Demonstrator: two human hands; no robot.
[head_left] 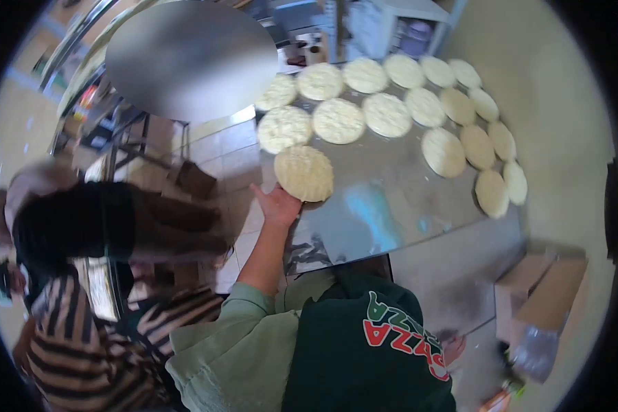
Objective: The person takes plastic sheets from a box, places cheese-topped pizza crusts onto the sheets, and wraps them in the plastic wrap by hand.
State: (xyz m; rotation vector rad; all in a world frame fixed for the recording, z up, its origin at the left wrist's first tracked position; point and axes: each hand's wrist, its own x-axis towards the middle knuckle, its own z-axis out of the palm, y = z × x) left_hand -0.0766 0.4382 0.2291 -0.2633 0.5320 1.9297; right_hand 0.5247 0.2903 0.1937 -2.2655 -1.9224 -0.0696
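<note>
My left hand (279, 206) reaches over the left edge of the metal table (384, 161), palm up with the thumb out to the side. It holds a round, pale pizza base (304, 174) with a bumpy surface; the fingers are hidden beneath it. Just past it lies another base (285, 129), and a further one (338, 121) is to its right. My right hand (453, 349) hangs low beside my dark green apron (371, 336). Only part of it shows past the apron; its fingers look apart, and nothing is visible in them.
Several more bases (444, 152) lie in rows along the table's far and right sides. A large blurred grey disc (189, 58) fills the upper left. People in dark clothing (82, 220) and a striped shirt (82, 350) are at left. Cardboard boxes (553, 292) stand at right.
</note>
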